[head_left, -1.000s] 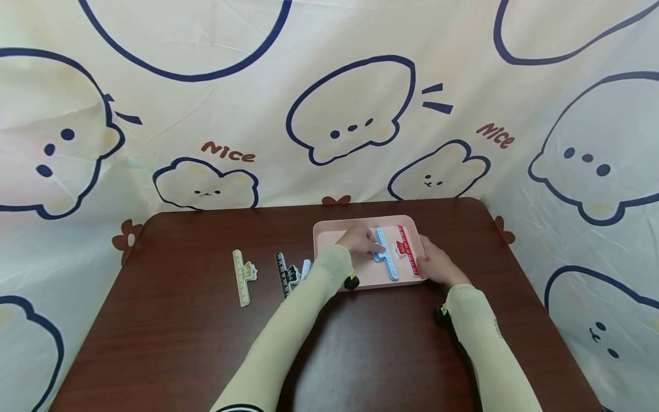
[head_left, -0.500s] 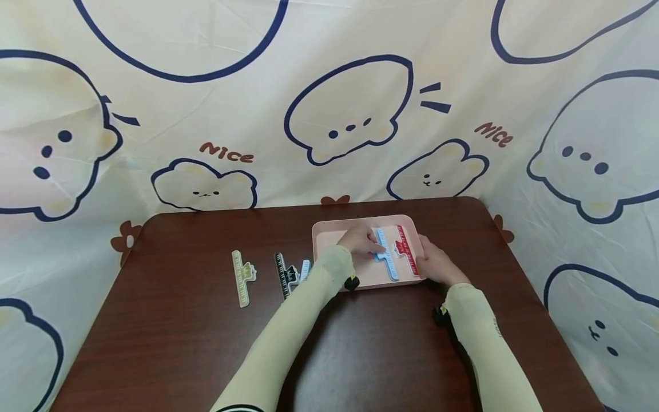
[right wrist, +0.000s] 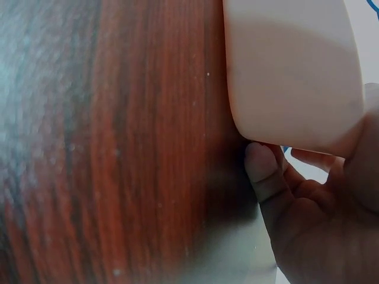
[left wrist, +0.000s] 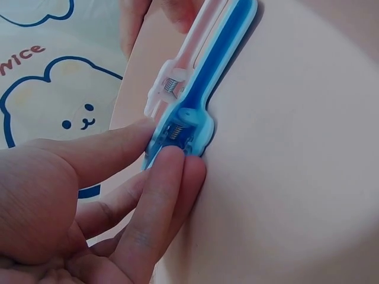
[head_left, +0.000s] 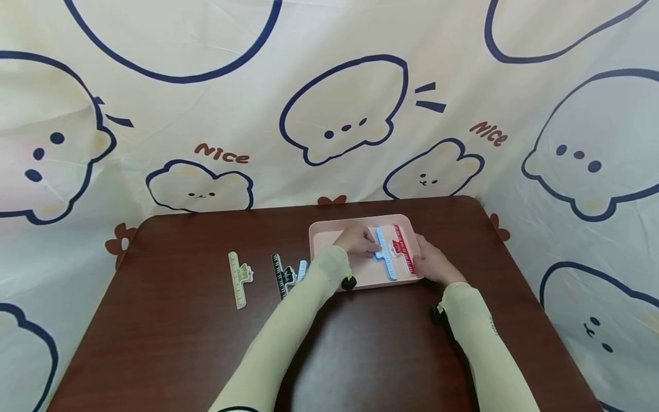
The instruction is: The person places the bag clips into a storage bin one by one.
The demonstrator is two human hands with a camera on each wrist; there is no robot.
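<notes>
My left hand [head_left: 356, 241] reaches into a pink tray [head_left: 368, 279] and pinches the handle of a blue ruler clip [head_left: 389, 266]. In the left wrist view, thumb and fingertips squeeze around the handle of the blue clip [left wrist: 219, 59] beside its metal spring. Parallel to it on the right lies a red ruler clip [head_left: 410, 264], inside the tray. My right hand [head_left: 434, 263] holds the tray's right side. In the right wrist view its thumb presses at the near corner of the tray [right wrist: 290, 77], with the other fingers bent along that side.
On the dark wooden table [head_left: 170, 337], left of the tray, lie a pale yellow ruler clip [head_left: 237, 280], a black one [head_left: 280, 274] and a light blue one [head_left: 302, 269], the last partly behind my left sleeve. A printed cloth [head_left: 288, 34] hangs behind and beside the table.
The whole head view has shifted slightly. Both hands, the tray and the clips keep the same places relative to one another.
</notes>
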